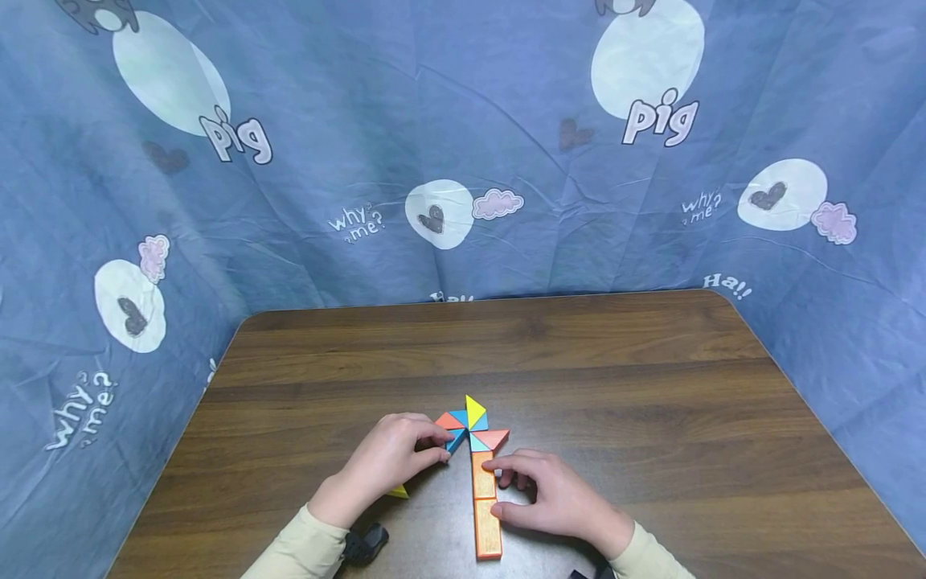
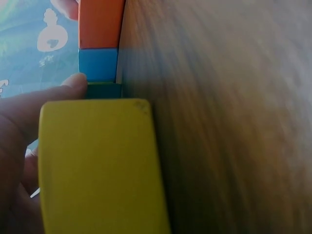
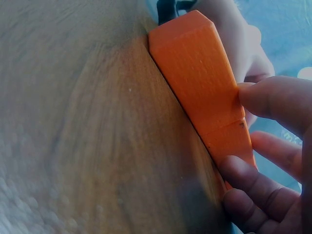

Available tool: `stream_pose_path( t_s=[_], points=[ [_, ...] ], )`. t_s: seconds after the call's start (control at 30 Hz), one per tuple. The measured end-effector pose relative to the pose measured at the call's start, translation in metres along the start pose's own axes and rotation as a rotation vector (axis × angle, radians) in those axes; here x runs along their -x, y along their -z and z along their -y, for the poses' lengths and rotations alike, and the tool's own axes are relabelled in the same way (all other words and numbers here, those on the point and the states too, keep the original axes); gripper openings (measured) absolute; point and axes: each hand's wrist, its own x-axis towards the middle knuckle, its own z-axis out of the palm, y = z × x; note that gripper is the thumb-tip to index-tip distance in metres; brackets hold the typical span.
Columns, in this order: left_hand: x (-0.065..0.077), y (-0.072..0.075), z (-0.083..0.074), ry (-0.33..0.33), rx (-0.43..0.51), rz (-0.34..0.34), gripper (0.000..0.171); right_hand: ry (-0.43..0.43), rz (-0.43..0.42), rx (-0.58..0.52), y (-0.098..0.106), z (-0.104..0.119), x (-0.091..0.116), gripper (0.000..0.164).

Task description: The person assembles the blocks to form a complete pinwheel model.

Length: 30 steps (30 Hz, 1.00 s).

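My left hand pinches a blue triangular block between thumb and forefinger, at the lower left of a pinwheel of triangles. In that ring are an orange-red triangle, a yellow triangle, a light blue triangle and a salmon triangle. Beneath it, two orange rectangular blocks lie end to end like a stem. My right hand rests its fingertips along their right side; in the right wrist view its thumb touches the edge of an orange block.
Another yellow block stands close before the left wrist camera; in the head view only its tip shows beyond the left forearm. The brown wooden table ends at a blue printed cloth behind.
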Motion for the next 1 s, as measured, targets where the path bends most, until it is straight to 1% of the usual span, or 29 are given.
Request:
stream_pose_path(
  t_s=[0.17,0.23,0.5,0.67,0.77,0.87,1.0],
  points=[
    [0.004,0.007,0.002,0.039,0.052,-0.014,0.02,0.008,-0.003,0.005,0.0,0.001,-0.001,0.044],
    [0.006,0.012,0.002,0.059,0.071,-0.021,0.02,0.004,-0.001,0.005,0.0,0.002,-0.001,0.044],
    [0.015,0.035,0.004,0.162,0.087,-0.03,0.026,-0.035,0.019,0.0,0.001,0.002,-0.001,0.045],
    [0.027,0.046,0.007,0.216,0.079,-0.073,0.03,-0.045,0.025,0.0,0.0,0.002,-0.001,0.044],
    [0.037,0.05,0.008,0.261,0.07,-0.103,0.032,-0.044,0.025,0.002,0.0,0.001,-0.001,0.044],
    [0.047,0.051,0.007,0.313,0.072,-0.121,0.034,-0.042,0.022,0.007,0.0,0.0,-0.001,0.044],
    [0.06,0.047,0.004,0.385,0.091,-0.15,0.039,-0.044,0.023,0.007,-0.001,0.0,0.0,0.044]
  ],
)
